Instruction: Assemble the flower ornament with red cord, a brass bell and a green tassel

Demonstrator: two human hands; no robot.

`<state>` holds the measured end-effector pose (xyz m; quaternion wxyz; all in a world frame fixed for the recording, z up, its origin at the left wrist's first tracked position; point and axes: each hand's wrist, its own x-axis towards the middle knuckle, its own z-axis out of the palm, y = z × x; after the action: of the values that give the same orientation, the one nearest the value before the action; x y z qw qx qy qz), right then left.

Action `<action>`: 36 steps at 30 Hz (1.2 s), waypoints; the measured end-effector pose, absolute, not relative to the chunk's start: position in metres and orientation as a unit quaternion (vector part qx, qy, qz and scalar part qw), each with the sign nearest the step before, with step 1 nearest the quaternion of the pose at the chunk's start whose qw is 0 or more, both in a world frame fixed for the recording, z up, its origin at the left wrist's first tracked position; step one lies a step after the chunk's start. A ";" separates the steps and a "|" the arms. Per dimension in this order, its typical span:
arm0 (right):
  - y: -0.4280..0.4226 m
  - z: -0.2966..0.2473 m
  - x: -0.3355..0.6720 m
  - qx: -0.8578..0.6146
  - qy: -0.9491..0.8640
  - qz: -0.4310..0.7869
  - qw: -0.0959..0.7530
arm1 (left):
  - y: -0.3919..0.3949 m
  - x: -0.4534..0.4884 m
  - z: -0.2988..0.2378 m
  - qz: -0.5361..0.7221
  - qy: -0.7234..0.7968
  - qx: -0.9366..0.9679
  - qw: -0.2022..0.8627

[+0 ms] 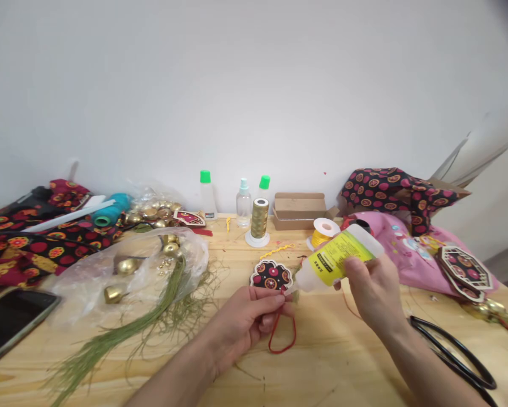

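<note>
My right hand (375,288) is wrapped round a white glue bottle with a yellow label (336,257), tilted so its nozzle points down-left. The nozzle tip sits at a small flower-shaped fabric ornament (271,276) with red and orange dots. My left hand (248,319) pinches the ornament's lower edge between thumb and fingers. A loop of red cord (283,336) hangs from that pinch and lies on the wooden table (322,367).
Black scissors (453,353) lie at the right. Green tassel threads (122,333), a plastic bag with gold bells (127,268) and a phone (8,325) lie left. Behind stand a gold thread spool (259,219), bottles (243,203), a cardboard box (300,210), yellow ribbon roll (324,232), patterned fabric (33,237).
</note>
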<state>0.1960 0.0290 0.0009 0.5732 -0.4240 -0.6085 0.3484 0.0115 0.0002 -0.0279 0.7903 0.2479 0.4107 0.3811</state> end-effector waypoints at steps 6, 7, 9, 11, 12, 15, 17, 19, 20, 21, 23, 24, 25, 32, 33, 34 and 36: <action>0.024 0.007 0.192 -0.423 -0.627 0.267 0.598 | -0.001 0.013 -0.032 0.367 0.423 0.282 0.779; 0.024 0.007 0.192 -0.423 -0.632 0.258 0.597 | -0.001 0.013 -0.032 0.365 0.426 0.287 0.776; 0.023 0.005 0.192 -0.424 -0.642 0.240 0.592 | -0.002 0.014 -0.032 0.364 0.431 0.298 0.770; 0.022 0.004 0.192 -0.424 -0.649 0.228 0.589 | -0.002 0.015 -0.030 0.361 0.438 0.309 0.763; 0.022 0.003 0.192 -0.424 -0.651 0.225 0.588 | -0.003 0.015 -0.030 0.360 0.440 0.314 0.761; 0.021 0.004 0.192 -0.424 -0.653 0.219 0.588 | -0.003 0.016 -0.029 0.355 0.440 0.323 0.759; 0.021 0.004 0.192 -0.424 -0.655 0.220 0.586 | -0.004 0.016 -0.028 0.351 0.439 0.327 0.759; 0.020 0.004 0.191 -0.420 -0.657 0.223 0.585 | -0.003 0.016 -0.028 0.348 0.441 0.333 0.757; 0.020 0.003 0.191 -0.416 -0.660 0.223 0.585 | -0.003 0.016 -0.028 0.348 0.442 0.335 0.756; 0.020 0.003 0.191 -0.413 -0.663 0.222 0.584 | -0.003 0.016 -0.028 0.348 0.442 0.337 0.755; 0.020 0.003 0.191 -0.405 -0.671 0.213 0.583 | -0.003 0.016 -0.028 0.346 0.441 0.344 0.754; 0.020 0.003 0.191 -0.403 -0.675 0.206 0.582 | -0.004 0.016 -0.028 0.344 0.440 0.347 0.753; 0.020 0.003 0.191 -0.403 -0.680 0.199 0.579 | -0.004 0.016 -0.028 0.342 0.440 0.350 0.753; 0.018 0.005 0.192 -0.396 -0.713 0.146 0.560 | -0.004 0.015 -0.029 0.341 0.440 0.370 0.744; 0.018 0.006 0.192 -0.393 -0.719 0.137 0.557 | -0.004 0.015 -0.029 0.340 0.439 0.373 0.743; 0.017 0.007 0.191 -0.389 -0.724 0.129 0.555 | -0.004 0.015 -0.029 0.340 0.438 0.377 0.742; 0.016 0.008 0.191 -0.380 -0.734 0.117 0.551 | -0.003 0.016 -0.030 0.338 0.439 0.383 0.739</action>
<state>0.1912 0.0158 0.0081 0.5506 -0.3802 -0.7340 0.1166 0.0156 -0.0031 -0.0302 0.7392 0.3826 0.4391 0.3383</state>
